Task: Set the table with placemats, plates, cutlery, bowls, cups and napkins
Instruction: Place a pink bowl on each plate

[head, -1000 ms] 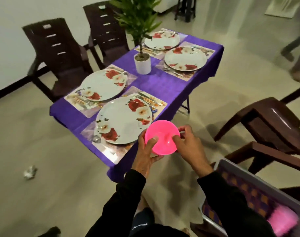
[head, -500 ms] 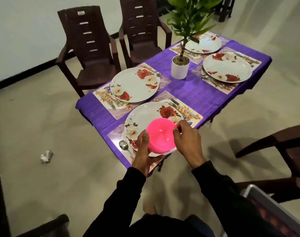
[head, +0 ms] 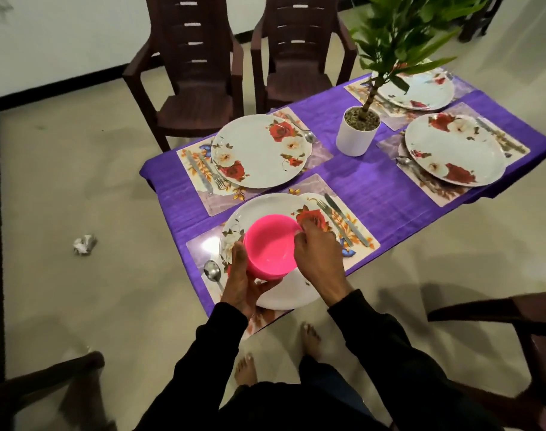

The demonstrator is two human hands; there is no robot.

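Observation:
A pink bowl is held in both hands just above the nearest floral plate. My left hand cups its underside and left wall. My right hand pinches its right rim. That plate lies on a placemat with a fork and knife on its right and a spoon on its left. Three more floral plates sit on their own mats with cutlery across the purple tablecloth.
A potted plant in a white pot stands mid-table. Two dark chairs stand behind the table, another chair at right and one at lower left. A crumpled paper lies on the floor.
I have stepped closer to the table. The pink bowl moved from beyond the table edge to over the nearest plate, still in both hands.

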